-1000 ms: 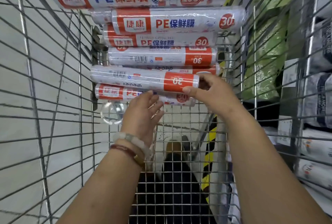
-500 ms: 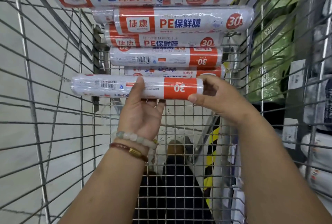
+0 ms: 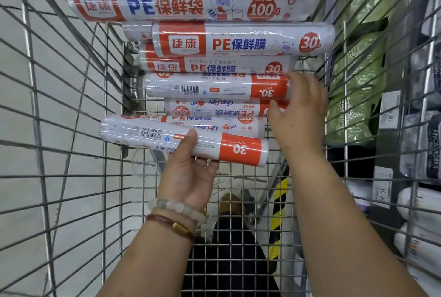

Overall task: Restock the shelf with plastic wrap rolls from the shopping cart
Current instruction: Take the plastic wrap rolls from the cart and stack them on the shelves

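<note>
left wrist: two bracelets stacked, a chunky pale bead bracelet (image 3: 176, 207) of milky white-green stones, then a thin dark red cord bracelet (image 3: 167, 221) with a small gold tube bead
arms: bare, no sleeves showing on either forearm
right wrist: nothing on it
legs: dark trousers (image 3: 229, 261), seen through the mesh
foot: brownish shoe toe (image 3: 230, 203)

Left hand: we see our left hand (image 3: 191, 172) gripping two plastic wrap rolls (image 3: 186, 138) from below, thumb across the nearer one.
Right hand: our right hand (image 3: 298, 115) reaches the right ends of the farther rolls (image 3: 214, 86), fingers spread against them.
Cart: the wire shopping cart (image 3: 71, 106) surrounds everything.
Far end: a larger fresh-keeping bag pack (image 3: 191, 3) lies on top.
</note>
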